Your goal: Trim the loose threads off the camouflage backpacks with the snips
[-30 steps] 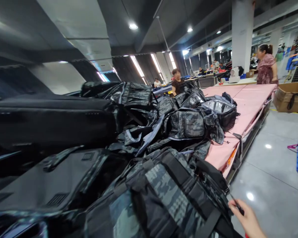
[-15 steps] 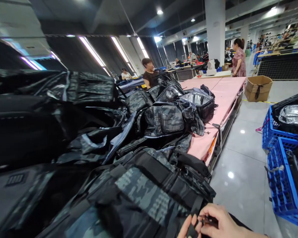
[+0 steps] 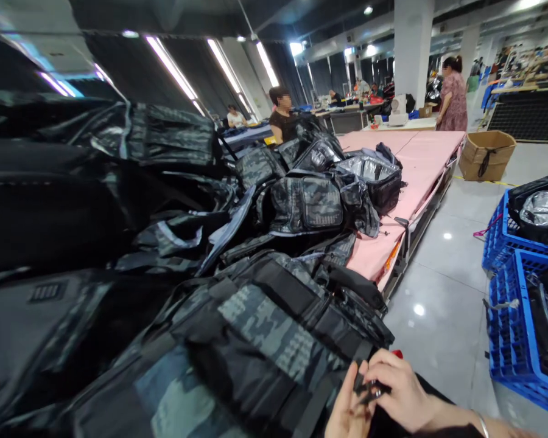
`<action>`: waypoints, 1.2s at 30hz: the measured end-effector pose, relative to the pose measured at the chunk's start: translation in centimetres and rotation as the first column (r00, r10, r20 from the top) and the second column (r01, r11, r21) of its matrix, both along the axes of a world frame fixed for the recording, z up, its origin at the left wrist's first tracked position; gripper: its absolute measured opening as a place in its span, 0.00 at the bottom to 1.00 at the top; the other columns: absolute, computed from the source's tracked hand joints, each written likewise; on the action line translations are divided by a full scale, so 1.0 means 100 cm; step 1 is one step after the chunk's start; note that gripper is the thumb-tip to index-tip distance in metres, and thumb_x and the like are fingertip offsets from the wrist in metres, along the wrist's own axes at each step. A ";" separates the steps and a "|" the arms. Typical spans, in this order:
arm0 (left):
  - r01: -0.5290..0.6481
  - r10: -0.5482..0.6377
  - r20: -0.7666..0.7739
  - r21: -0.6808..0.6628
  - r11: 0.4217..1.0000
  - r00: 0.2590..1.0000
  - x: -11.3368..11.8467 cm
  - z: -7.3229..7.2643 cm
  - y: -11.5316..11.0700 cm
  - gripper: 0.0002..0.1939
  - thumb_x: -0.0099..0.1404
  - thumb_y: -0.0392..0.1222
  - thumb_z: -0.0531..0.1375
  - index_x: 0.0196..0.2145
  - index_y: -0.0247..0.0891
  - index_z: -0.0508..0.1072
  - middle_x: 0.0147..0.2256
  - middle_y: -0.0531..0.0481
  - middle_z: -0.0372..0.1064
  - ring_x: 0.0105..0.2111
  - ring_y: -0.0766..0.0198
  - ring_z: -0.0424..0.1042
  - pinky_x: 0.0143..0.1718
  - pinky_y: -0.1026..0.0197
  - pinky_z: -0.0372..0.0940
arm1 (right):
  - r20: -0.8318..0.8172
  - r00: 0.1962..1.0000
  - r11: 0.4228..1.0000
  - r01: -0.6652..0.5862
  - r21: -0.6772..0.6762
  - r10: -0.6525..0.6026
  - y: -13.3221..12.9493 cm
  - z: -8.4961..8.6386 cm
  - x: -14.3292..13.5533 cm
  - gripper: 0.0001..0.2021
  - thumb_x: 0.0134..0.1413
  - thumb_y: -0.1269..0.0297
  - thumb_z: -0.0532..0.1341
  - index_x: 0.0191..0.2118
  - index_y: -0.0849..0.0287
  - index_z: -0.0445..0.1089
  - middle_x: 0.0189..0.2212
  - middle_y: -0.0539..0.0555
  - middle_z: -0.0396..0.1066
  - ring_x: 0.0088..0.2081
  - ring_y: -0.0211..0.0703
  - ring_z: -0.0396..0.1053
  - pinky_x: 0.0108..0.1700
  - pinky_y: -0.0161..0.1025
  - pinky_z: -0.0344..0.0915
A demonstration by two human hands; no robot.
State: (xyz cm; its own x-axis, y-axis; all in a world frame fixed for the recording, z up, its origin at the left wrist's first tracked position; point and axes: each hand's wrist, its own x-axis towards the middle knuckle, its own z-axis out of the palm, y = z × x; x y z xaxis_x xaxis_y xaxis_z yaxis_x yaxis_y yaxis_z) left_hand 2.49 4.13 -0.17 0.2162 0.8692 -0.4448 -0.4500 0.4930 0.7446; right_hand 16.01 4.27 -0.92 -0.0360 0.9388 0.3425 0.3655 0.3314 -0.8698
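Note:
At the lower right, my left hand (image 3: 346,410) has its fingers raised and pressed in around a black strap (image 3: 363,349) of the camouflage backpack (image 3: 274,331) lying in front of me. My right hand (image 3: 402,392) is closed on a small dark metal tool (image 3: 373,390), which looks like thread snips; its tip points toward the left fingers. A bit of red (image 3: 397,353) shows behind the right knuckles. Both hands are close together at the pack's right edge. The strap's end between the fingers is mostly hidden.
More black and camouflage bags (image 3: 322,201) are piled at the left and beyond, on a pink-covered table (image 3: 420,164). Blue crates (image 3: 514,340) with bags stand on the floor at right. Farther off are a cardboard box (image 3: 486,157) and a person (image 3: 454,97) standing; another person (image 3: 283,115) is behind the pile.
The view has tilted down slightly, so the background sits higher. My hands have risen a little, and the dark tool and a red bit show more clearly. The backpack lies as before.

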 end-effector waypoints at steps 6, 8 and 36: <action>0.093 -0.091 -0.117 0.011 0.996 0.989 0.012 0.027 -0.006 0.31 0.50 0.45 0.67 0.52 0.39 0.67 0.44 0.45 0.71 0.45 0.58 0.69 0.51 0.56 0.63 | 0.000 0.998 0.988 -0.063 -0.143 0.064 0.002 0.012 0.017 0.06 0.49 0.75 0.52 0.30 0.58 0.63 0.29 0.50 0.62 0.31 0.38 0.62 0.35 0.36 0.62; 0.112 -0.111 -0.083 0.008 0.994 0.990 0.013 0.030 -0.006 0.31 0.51 0.45 0.66 0.53 0.38 0.66 0.41 0.47 0.72 0.44 0.60 0.70 0.53 0.54 0.61 | -0.138 0.990 0.970 -0.061 -0.234 0.029 0.003 0.011 0.021 0.05 0.54 0.70 0.52 0.28 0.58 0.60 0.27 0.49 0.61 0.31 0.37 0.62 0.36 0.36 0.61; 0.003 -0.009 -0.248 -0.024 1.000 0.969 0.006 0.042 -0.003 0.30 0.47 0.44 0.68 0.47 0.32 0.70 0.27 0.51 0.71 0.33 0.56 0.75 0.34 0.62 0.71 | 0.151 0.973 0.983 -0.164 -0.079 0.174 -0.005 0.016 0.065 0.09 0.57 0.66 0.56 0.44 0.59 0.65 0.37 0.56 0.69 0.40 0.43 0.67 0.40 0.40 0.65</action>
